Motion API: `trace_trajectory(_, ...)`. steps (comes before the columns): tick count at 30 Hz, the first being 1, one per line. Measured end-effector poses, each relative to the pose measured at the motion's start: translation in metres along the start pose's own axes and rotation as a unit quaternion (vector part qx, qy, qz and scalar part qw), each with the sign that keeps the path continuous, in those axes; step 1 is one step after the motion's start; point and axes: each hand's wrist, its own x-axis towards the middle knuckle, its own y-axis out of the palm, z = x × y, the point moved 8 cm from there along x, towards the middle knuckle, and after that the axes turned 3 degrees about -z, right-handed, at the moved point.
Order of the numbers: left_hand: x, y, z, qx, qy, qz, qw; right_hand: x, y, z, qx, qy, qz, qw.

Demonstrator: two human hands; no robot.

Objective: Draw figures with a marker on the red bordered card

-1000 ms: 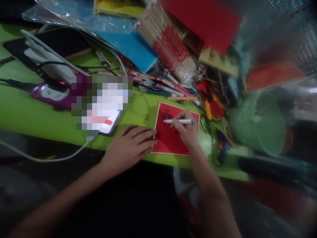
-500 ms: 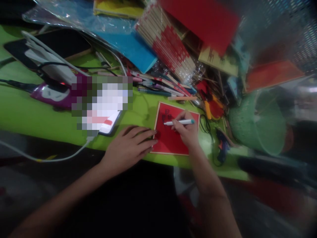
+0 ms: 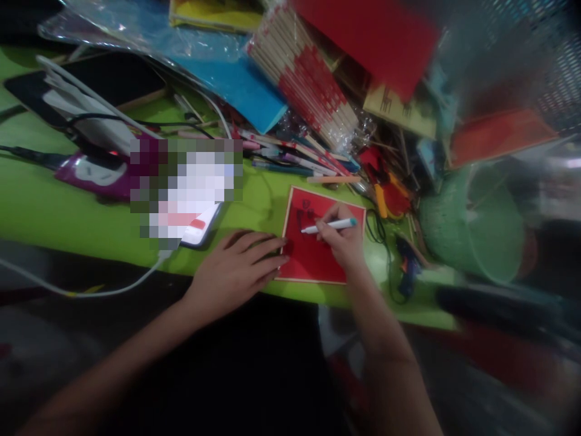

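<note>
A small red card (image 3: 313,257) lies on the green table (image 3: 54,212) near its front edge. My right hand (image 3: 342,239) is closed round a white pen (image 3: 333,224) with a teal cap, whose tip touches a dark drawing on the card's upper left. My left hand (image 3: 238,266) lies flat with its fingers stretched out, their tips pressing on the card's left edge.
A phone (image 3: 200,227) on a white cable lies left of my hands. A row of pens and pencils (image 3: 295,160), stacked paper sheets (image 3: 245,91) and a stick bundle (image 3: 308,85) crowd the back. A green basket (image 3: 472,224) and glue gun (image 3: 406,269) sit right.
The pen tip has shifted slightly down and right on the drawing. My left hand has stayed in place.
</note>
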Motion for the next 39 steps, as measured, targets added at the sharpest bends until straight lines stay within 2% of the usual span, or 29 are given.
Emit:
trace_trajectory(23, -0.0013, 0.0017, 0.0008, 0.000, -0.002, 0.007, 1.000, -0.0011, 0.0003, -0.0041, 0.043, -0.001, 0.022, 0.999)
trace_trajectory(39, -0.0016, 0.0013, 0.0004, 0.001, -0.001, 0.004, 1.000, -0.0014, 0.0006, -0.0053, 0.031, 0.006, 0.028, 0.999)
